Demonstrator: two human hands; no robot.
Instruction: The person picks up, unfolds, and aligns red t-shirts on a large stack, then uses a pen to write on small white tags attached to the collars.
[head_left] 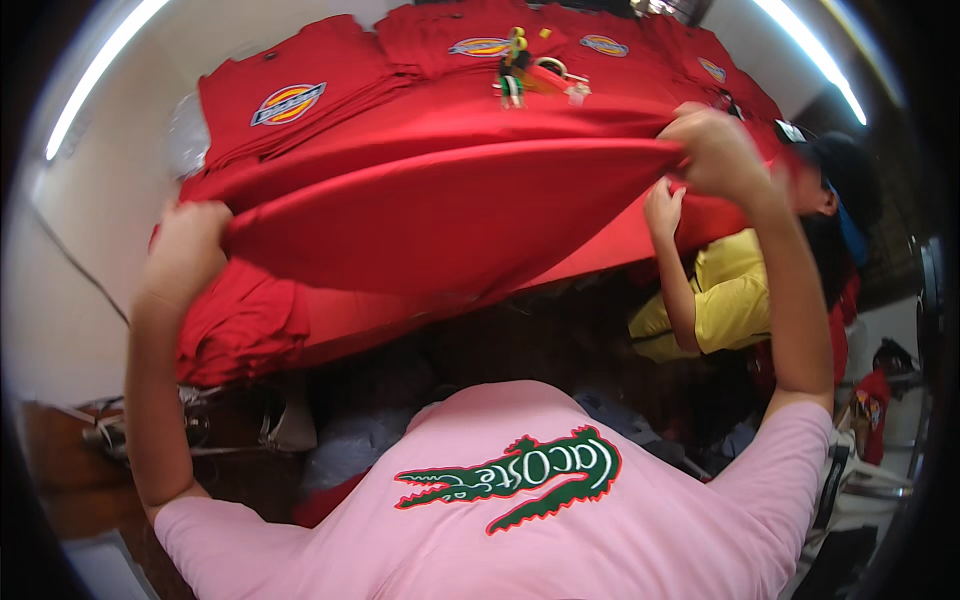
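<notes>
A red cloth garment point(430, 215), likely a shirt, is stretched wide between my raised hands above the table, its lower edge sagging in a curve. My left hand point(188, 250) is closed in a fist on its left end. Its right end is gripped by my right hand point(715, 150), slightly blurred by motion. Behind the cloth lie red T-shirts with an oval printed badge; one such T-shirt point(285, 100) is at the far left. A crumpled red pile point(240, 315) sits below my left hand.
Tape rolls and small tools point(535, 75) rest at the table's far middle. On the right, a co-worker in a yellow shirt point(735, 290) has a hand point(662, 208) near the cloth's right end. Clear plastic point(187, 140) stands at the left edge; bags point(355, 440) lie below the table.
</notes>
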